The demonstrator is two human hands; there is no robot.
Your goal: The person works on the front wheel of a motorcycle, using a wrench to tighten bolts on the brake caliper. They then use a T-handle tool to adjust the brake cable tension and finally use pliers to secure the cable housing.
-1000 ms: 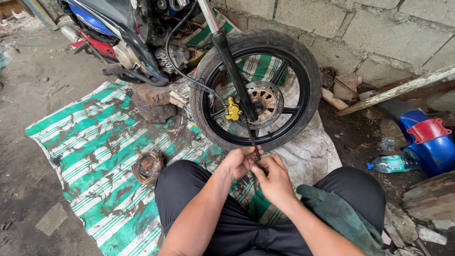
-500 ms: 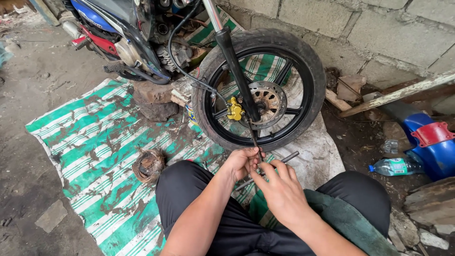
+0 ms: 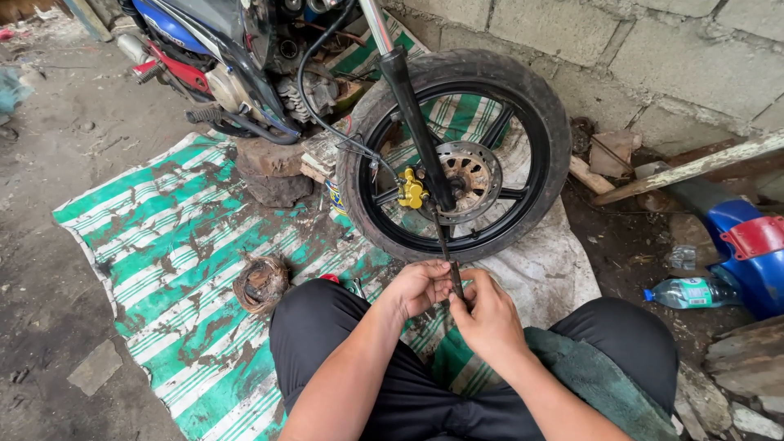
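Observation:
A motorcycle's front wheel point(image 3: 457, 155) with a black tyre, a rusty brake disc point(image 3: 469, 180) and a yellow caliper point(image 3: 412, 192) stands before me. A thin dark cable point(image 3: 441, 241) runs down from the fork to my hands. My left hand point(image 3: 418, 287) and my right hand point(image 3: 488, 314) meet just below the tyre, both pinched on the cable's lower end above my knees in black trousers.
A dirty green-and-white striped mat point(image 3: 180, 245) covers the ground, with a rusty round part point(image 3: 260, 283) on it. A wood block point(image 3: 273, 171) props the motorcycle's engine. A block wall point(image 3: 637, 57), a plastic bottle point(image 3: 690, 291), blue bodywork point(image 3: 751, 253) and rubble lie to the right.
The view has shifted slightly; my right hand has closed back in against the left on the cable. The wheel has stayed put.

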